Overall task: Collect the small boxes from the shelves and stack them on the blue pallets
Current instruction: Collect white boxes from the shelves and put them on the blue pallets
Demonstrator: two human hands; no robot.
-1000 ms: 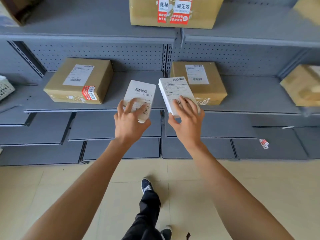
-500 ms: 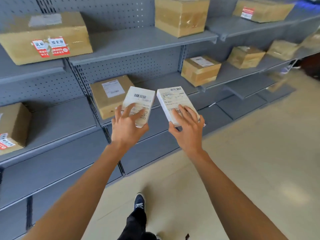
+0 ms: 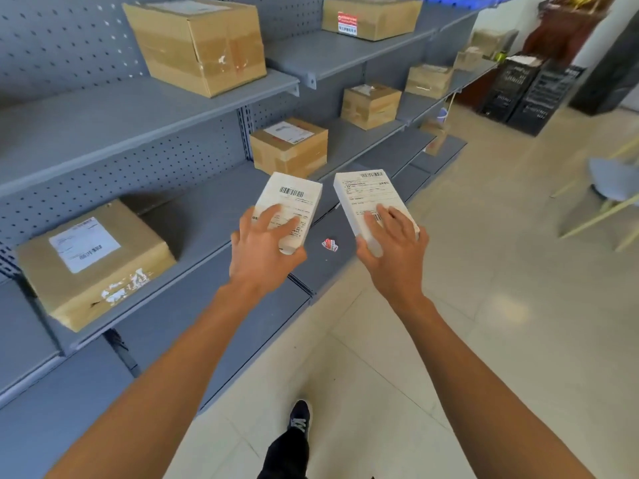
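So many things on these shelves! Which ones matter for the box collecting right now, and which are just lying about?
Part of the job:
- left hand, shut on a small white box
- right hand, shut on another white box
- grey shelves

Just lying about:
- red-and-white sticker scrap on the bottom shelf
- black crates at the aisle's end
- chair at right

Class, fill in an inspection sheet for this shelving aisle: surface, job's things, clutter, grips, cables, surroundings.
Surface: grey metal shelves, tiled floor.
Job's things: two small white boxes, left white box and right white box, both labelled; blue pallets not clearly seen.
Clutter: brown cartons on the shelves; red-and-white sticker scrap on the bottom shelf.
Grips: left hand closed on the left white box; right hand closed on the right white box.
Cables: nothing seen.
Surroundings: black crates at the aisle's far end; the person's shoe on the floor.
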